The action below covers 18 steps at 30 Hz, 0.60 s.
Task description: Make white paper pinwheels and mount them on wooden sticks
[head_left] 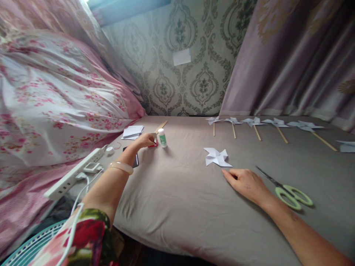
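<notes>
My left hand [146, 140], a pale bangle on its wrist, reaches to the far left of the bed. Its fingers are bent down together at a small red box [152, 144]; whatever lies between the fingertips is hidden. Just right of them stands a white and green glue stick [162, 138]. Resting on the sheet, my right hand [245, 183] holds nothing that shows, its index finger stretched out and the others loosely bent. That fingertip is close to the lower edge of a folded white paper pinwheel [217, 157]. Green-handled scissors [288, 192] lie right of this hand, blades apart.
Several paper pinwheels on wooden sticks [255, 125] line the back right. White paper sheets [132, 132], wooden sticks [162, 126] and a dark phone [135, 159] lie around my left arm. A white power strip [74, 173] with cables runs along the left edge.
</notes>
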Each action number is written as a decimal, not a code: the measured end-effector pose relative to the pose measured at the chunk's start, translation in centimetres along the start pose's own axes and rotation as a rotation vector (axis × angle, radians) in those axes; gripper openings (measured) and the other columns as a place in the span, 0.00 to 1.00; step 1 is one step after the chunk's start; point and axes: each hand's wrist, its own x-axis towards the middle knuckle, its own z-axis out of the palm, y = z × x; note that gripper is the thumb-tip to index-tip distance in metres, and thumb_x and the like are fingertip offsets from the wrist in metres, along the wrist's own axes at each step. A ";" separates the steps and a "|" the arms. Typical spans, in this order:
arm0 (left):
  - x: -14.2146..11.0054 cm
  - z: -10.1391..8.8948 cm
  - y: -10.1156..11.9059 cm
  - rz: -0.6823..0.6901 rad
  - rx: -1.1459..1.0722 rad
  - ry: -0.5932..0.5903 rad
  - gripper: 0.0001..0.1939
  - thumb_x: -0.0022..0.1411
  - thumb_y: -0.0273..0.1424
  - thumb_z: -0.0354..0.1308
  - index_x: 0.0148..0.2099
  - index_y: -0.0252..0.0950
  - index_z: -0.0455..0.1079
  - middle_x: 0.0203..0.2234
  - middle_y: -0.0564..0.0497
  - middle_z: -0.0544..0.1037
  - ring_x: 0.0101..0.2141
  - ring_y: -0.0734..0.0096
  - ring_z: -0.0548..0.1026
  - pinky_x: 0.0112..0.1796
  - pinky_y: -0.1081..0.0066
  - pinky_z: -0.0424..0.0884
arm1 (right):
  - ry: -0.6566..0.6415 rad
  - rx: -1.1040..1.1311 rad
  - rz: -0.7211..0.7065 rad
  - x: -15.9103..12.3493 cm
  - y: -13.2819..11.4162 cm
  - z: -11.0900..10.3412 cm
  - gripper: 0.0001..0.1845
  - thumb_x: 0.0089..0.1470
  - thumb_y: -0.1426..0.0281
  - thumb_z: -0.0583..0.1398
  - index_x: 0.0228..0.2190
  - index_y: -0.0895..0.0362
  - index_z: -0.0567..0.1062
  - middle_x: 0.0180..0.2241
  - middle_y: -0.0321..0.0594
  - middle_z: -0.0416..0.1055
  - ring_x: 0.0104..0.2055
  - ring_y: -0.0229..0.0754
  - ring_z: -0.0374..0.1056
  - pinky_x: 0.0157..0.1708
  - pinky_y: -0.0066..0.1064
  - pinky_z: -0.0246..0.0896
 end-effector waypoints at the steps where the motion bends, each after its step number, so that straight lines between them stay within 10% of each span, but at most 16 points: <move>1: 0.0 0.0 0.0 0.008 0.001 -0.002 0.08 0.40 0.33 0.59 0.24 0.34 0.73 0.18 0.52 0.72 0.23 0.68 0.69 0.26 0.72 0.60 | -0.007 -0.002 0.004 0.0 0.0 0.0 0.25 0.59 0.56 0.48 0.19 0.54 0.73 0.23 0.42 0.74 0.28 0.44 0.70 0.25 0.30 0.45; 18: -0.4 -0.2 1.0 0.103 -0.028 -0.030 0.07 0.41 0.33 0.57 0.22 0.34 0.70 0.14 0.55 0.67 0.20 0.73 0.63 0.24 0.73 0.56 | -0.007 0.007 0.013 0.0 -0.1 -0.1 0.26 0.59 0.56 0.48 0.17 0.55 0.69 0.20 0.41 0.71 0.25 0.42 0.67 0.25 0.31 0.43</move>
